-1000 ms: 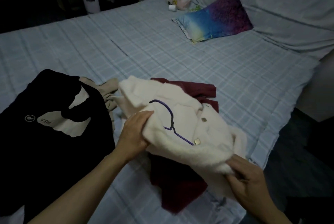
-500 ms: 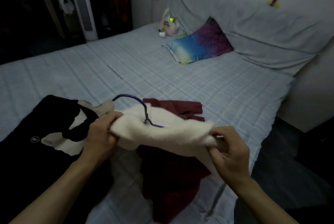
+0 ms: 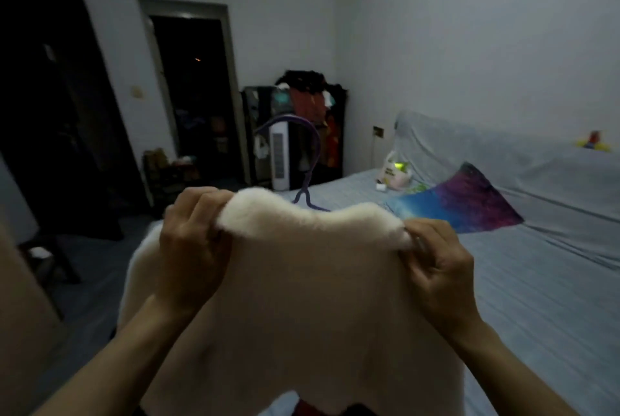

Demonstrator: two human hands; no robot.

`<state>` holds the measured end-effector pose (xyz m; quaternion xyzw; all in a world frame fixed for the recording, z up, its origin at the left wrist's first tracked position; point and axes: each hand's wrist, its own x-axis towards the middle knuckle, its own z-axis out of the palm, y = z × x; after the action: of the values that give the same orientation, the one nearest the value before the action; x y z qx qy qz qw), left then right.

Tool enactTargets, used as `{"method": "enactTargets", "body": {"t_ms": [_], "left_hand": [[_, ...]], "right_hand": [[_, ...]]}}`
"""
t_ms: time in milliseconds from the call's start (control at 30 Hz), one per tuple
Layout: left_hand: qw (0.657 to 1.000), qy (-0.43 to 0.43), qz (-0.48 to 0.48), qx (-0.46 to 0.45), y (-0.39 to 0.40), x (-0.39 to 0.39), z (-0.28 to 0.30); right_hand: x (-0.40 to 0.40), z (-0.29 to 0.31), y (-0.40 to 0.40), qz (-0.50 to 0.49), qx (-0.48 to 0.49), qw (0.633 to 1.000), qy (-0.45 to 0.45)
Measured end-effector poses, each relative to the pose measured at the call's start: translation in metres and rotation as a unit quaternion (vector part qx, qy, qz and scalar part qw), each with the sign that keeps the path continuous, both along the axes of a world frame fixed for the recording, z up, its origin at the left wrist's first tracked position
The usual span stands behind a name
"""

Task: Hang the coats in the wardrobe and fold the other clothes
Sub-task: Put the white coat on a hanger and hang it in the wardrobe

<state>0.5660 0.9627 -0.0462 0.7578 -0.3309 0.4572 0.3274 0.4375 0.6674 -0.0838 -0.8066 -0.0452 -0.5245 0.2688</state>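
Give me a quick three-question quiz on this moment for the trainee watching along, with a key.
1. True or false: both hands grip the fluffy white fleece coat by its top edge.
2. Which thing sticks up above the coat's top edge? A) a red belt B) the hook of the thin purple wire hanger C) a wooden pole
3. Fill in: the rainbow-coloured pillow lies on the pale checked ____.

Key
1. True: the left hand and the right hand each hold a shoulder of the coat, which hangs down in front of the person.
2. B
3. bed
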Motion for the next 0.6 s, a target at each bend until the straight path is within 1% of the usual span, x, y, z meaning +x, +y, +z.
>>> {"method": "enactTargets", "body": {"t_ms": [133,267,367,433,500,600], "left_hand": [[0.995,-0.027,0.074,-0.063,0.027,-0.059,0.053],[0.974,-0.110,0.190,-0.049,0.079,-0.125,0.097],[0.947,-0.137,0.289,-0.017,0.131,-0.183,0.122],[0.934,-0.141,0.327,0.001,0.160,-0.216,0.132],[0.911,-0.134,0.389,0.008,0.197,-0.266,0.138],[0.881,-0.125,0.455,0.018,0.249,-0.347,0.145]], "right_hand": [[0.006,0.046,0.011,0.089,0.000,0.995,-0.033],[0.012,0.087,0.054,0.188,-0.008,0.981,-0.050],[0.011,0.114,0.110,0.281,-0.004,0.957,-0.065],[0.009,0.126,0.143,0.316,-0.008,0.947,-0.066],[0.000,0.136,0.195,0.374,-0.011,0.924,-0.079],[-0.025,0.146,0.275,0.453,-0.013,0.888,-0.083]]}}
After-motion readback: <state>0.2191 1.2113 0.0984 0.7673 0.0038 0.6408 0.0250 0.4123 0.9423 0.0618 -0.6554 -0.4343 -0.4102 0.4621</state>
